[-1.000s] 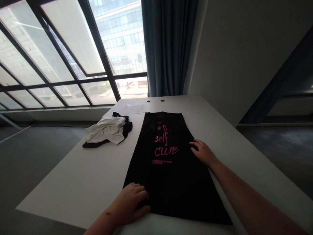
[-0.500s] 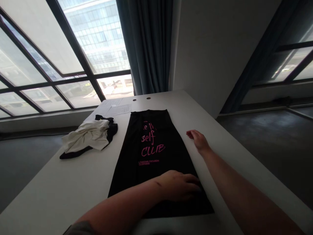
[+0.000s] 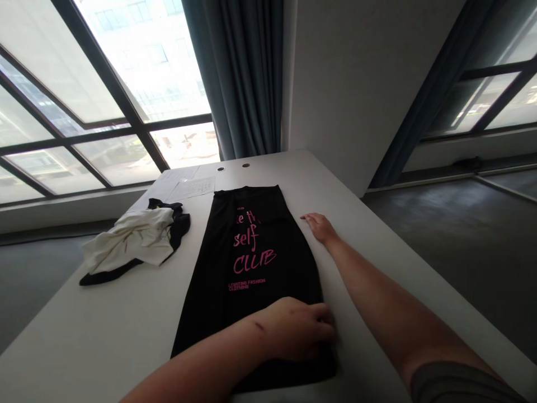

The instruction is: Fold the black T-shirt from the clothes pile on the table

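A black T-shirt [image 3: 251, 246] with pink lettering lies folded into a long strip on the white table [image 3: 369, 235]. My left hand [image 3: 296, 330] reaches across and rests flat on the shirt's near right corner, fingers together and stretched out. My right hand [image 3: 319, 226] lies open on the table just beside the shirt's right edge, about halfway up, fingers pointing toward the cloth.
A crumpled white and black garment [image 3: 134, 240] lies on the left part of the table. Sheets of paper [image 3: 191, 184] sit at the far end near two cable holes [image 3: 232, 167]. Windows and a dark curtain [image 3: 243, 78] stand behind; the floor drops off on both sides.
My left hand went from the shirt's near left corner across to its near right corner. My right hand slid off the shirt onto the table. The view swung right.
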Demonstrator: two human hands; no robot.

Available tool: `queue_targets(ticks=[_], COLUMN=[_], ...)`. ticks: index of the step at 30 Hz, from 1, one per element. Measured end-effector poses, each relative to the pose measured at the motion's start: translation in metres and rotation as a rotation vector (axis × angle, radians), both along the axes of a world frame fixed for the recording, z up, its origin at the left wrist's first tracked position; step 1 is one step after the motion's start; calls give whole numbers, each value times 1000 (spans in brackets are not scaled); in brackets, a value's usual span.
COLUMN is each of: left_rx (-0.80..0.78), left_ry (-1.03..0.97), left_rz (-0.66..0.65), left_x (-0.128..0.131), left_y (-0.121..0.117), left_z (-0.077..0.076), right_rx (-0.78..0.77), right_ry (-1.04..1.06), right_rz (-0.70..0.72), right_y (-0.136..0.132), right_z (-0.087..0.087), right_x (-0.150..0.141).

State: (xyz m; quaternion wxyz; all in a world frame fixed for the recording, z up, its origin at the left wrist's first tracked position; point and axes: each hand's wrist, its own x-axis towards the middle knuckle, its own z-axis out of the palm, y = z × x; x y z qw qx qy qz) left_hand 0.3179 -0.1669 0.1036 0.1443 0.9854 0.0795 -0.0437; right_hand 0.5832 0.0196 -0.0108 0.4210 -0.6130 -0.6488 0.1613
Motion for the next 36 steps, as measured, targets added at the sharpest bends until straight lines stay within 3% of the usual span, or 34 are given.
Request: queue_targets(ticks=[4,8,12,16,23,30,33,36], left_rx=[-131,-254,-317,-336,-191,-104,-135,-162], left_ry=[-63,-166,-195,-206,-429,-527,-502,-360], left_rz=[183,384,517,535,502,478,516,555], left_x=[-55,-103,-123,-128,-151,-184,-198,-208], left_y=[0,-10,-24,-29,-36,-50,-55,-56], left_z=[15,10,-1,-6,-13,-20,-25,-31], right_rx=[-85,-148,-195,-240,-224,-182,-193,-225], right_ry=[-69,-69,-8,47,57,-57,-146,-260], right_rz=[77,77,71,17,21,145,202,243], right_y=[41,86,131,166,182,199,202,197], right_z=[1,0,1,7,23,43,41,26], right_x=[-11,-27,-44,-56,-80,-146,-179,-204])
